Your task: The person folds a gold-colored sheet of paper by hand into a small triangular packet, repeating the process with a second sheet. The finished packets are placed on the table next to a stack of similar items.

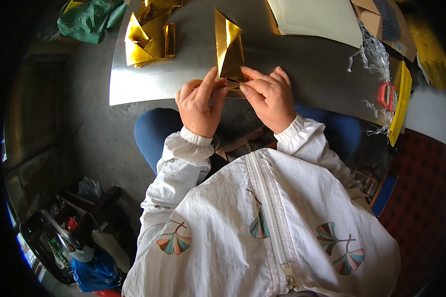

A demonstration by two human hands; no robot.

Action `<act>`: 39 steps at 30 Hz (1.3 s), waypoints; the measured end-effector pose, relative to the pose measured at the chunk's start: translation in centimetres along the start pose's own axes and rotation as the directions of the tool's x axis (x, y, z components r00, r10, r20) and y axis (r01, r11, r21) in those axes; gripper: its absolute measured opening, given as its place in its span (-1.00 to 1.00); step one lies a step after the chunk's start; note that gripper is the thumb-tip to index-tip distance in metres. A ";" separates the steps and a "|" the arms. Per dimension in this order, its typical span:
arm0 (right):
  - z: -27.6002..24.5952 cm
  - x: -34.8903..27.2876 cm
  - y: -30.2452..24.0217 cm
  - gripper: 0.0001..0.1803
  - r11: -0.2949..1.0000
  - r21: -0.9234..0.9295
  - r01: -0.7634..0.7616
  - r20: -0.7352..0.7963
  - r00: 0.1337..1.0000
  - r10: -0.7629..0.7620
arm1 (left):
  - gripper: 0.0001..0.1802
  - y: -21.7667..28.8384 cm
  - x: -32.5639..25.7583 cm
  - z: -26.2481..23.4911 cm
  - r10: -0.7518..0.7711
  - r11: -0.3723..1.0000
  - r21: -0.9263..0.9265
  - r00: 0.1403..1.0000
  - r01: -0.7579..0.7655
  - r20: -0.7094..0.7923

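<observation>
Left hand (200, 105) and right hand (271, 99) both pinch the near end of a folded gold foil piece (229, 52) at the metal table's (322, 74) near edge; uneven finger pressure could skew the fold. Beyond: green bag (91, 21), contents mostly hidden; lower left, apparent black basket (33, 242) with jumbled items, one red.

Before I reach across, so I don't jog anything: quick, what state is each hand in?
Left hand: closed, holding the folded gold foil near its lower left edge.
Right hand: closed, pinching the foil's lower right corner.
</observation>
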State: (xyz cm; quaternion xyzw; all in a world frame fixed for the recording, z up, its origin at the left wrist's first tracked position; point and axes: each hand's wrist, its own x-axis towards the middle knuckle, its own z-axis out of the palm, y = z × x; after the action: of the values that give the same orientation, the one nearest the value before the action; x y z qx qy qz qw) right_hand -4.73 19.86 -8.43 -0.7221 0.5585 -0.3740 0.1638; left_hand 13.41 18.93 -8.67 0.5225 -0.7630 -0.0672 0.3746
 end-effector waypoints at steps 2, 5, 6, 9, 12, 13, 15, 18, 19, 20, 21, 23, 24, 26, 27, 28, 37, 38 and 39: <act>0.0 0.0 -0.2 -0.79 1.000 -0.007 -0.016 -0.004 1.000 0.016 | -0.58 0.0 -0.1 0.3 0.027 0.999 0.036 0.999 -0.026 -0.024; 0.2 0.1 -0.4 -0.78 0.999 -0.044 -0.001 -0.042 0.999 -0.001 | -0.63 0.0 0.0 0.6 0.030 0.998 0.059 0.998 -0.027 -0.051; 0.4 0.2 -0.5 -0.78 0.998 -0.062 0.009 -0.062 0.998 -0.012 | -0.65 0.1 0.1 0.7 0.022 0.998 0.058 0.998 -0.019 -0.059; 0.8 0.4 -0.6 -0.73 0.997 -0.032 -0.071 -0.063 0.996 0.069 | -0.66 0.6 0.1 1.1 -0.047 0.998 0.030 0.994 0.050 -0.103; 1.4 0.8 -0.5 -0.73 0.995 -0.040 -0.092 -0.134 0.987 0.086 | -0.63 0.9 0.3 1.6 -0.104 0.993 0.035 0.987 0.109 -0.120; 1.5 0.8 -0.5 -0.73 0.993 -0.063 -0.096 -0.132 0.987 0.087 | -0.62 1.0 0.3 1.7 -0.107 0.994 0.026 0.986 0.111 -0.126; 1.7 1.0 -0.6 -0.72 0.990 -0.096 -0.104 -0.132 0.987 0.091 | -0.60 1.0 0.3 1.8 -0.124 0.992 0.008 0.983 0.126 -0.134; 1.7 1.4 -0.7 -0.72 0.985 -0.136 -0.109 -0.118 0.989 0.093 | -0.58 0.8 0.2 2.0 -0.108 0.994 -0.012 0.985 0.107 -0.136; 1.7 1.6 -0.7 -0.72 0.981 -0.157 -0.113 -0.107 0.990 0.097 | -0.57 0.8 0.1 2.1 -0.103 0.995 -0.024 0.985 0.101 -0.140; 1.6 1.7 -0.8 -0.71 0.977 -0.177 -0.115 -0.095 0.991 0.099 | -0.57 0.8 0.0 2.2 -0.100 0.995 -0.033 0.985 0.097 -0.142; 1.6 1.9 -0.9 -0.71 0.974 -0.197 -0.114 -0.084 0.992 0.099 | -0.56 0.7 -0.1 2.2 -0.101 0.995 -0.039 0.984 0.096 -0.144; 1.5 2.2 -1.1 -0.70 0.968 -0.218 -0.127 -0.052 0.992 0.119 | -0.55 0.4 -0.3 2.2 -0.074 0.997 -0.042 0.986 0.068 -0.152; 1.4 2.4 -1.2 -0.70 0.962 -0.233 -0.140 -0.036 0.990 0.136 | -0.55 0.3 -0.4 2.2 -0.062 0.997 -0.047 0.986 0.055 -0.152; 1.3 2.7 -1.3 -0.69 0.958 -0.248 -0.147 -0.008 0.989 0.149 | -0.57 -0.1 -0.6 1.9 -0.017 0.999 -0.049 0.992 0.011 -0.129; 1.3 2.8 -1.3 -0.69 0.955 -0.258 -0.147 0.006 0.988 0.154 | -0.58 -0.3 -0.7 1.8 0.003 0.999 -0.053 0.993 -0.009 -0.116; 1.2 2.9 -1.3 -0.68 0.953 -0.261 -0.152 0.021 0.986 0.164 | -0.59 -0.5 -0.8 1.7 0.052 0.997 -0.042 0.993 -0.057 -0.107; 1.1 3.4 -1.4 -0.65 0.941 -0.309 -0.138 0.080 0.982 0.171 | -0.56 -0.4 -2.1 1.2 0.258 0.966 -0.001 0.966 -0.259 -0.029; 1.0 3.5 -1.4 -0.65 0.937 -0.322 -0.138 0.088 0.981 0.175 | -0.54 -0.5 -2.2 1.2 0.255 0.967 0.002 0.967 -0.255 -0.006; 1.0 3.5 -1.4 -0.66 0.932 -0.335 -0.137 0.095 0.980 0.178 | -0.53 -0.4 -2.3 1.2 0.271 0.960 0.061 0.962 -0.274 0.041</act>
State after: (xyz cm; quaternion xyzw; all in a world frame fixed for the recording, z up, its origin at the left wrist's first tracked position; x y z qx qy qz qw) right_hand -2.68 16.90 -6.95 -0.7139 0.6575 -0.2164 0.1055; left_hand 13.34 20.31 -10.87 0.4235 -0.8355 0.0020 0.3502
